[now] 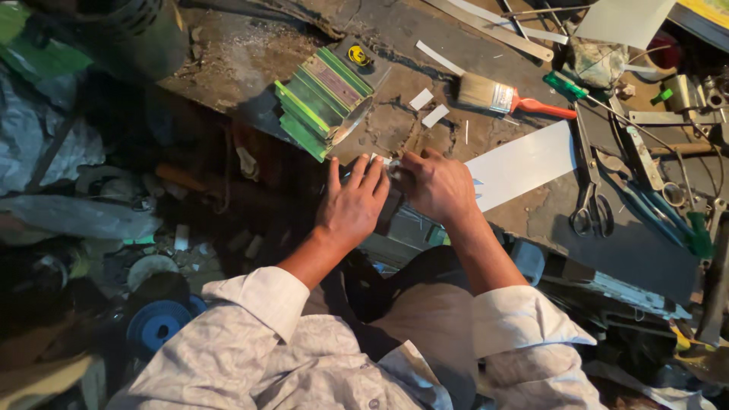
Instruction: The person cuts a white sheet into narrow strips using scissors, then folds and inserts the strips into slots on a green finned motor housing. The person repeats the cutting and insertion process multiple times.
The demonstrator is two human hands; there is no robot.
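Head view, looking down on a cluttered, worn worktop (pixel 425 45).

Left hand (pixel 351 205): laid palm-down at the near edge of the worktop, fingers (pixel 357 173) extended and slightly spread. It rests on a dark object at the edge, most of which is hidden under the palm.

Right hand (pixel 437 186): positioned just beside the left hand, fingers curled and pressed together around a small pale piece (pixel 383 160). Only a sliver of this piece shows between the two hands; its shape cannot be determined. It is probably a strip of the same white material as the sheet nearby, but the view is too poor to confirm this.

Adjacent items:
- White sheet (pixel 524 163): lies flat, touching or just beside the right hand; its near corner is covered by the hand.
- Green ribbed block (pixel 323 102): tilted on the worktop, beyond the left hand and apart from it.
- Paintbrush (pixel 509 99) with orange handle: beyond the right hand, well apart.
- Two small white offcuts (pixel 427 108): between the block and the paintbrush.
- Scissors (pixel 592 190): right of the white sheet, blades pointing away from the person.
- Green-handled screwdriver (pixel 566 85): just beyond the paintbrush handle.

The left part of the view is dark; the items below the worktop edge are hard to make out, apart from a blue round object (pixel 156 325). Both sleeves are pale and rolled to the forearm.
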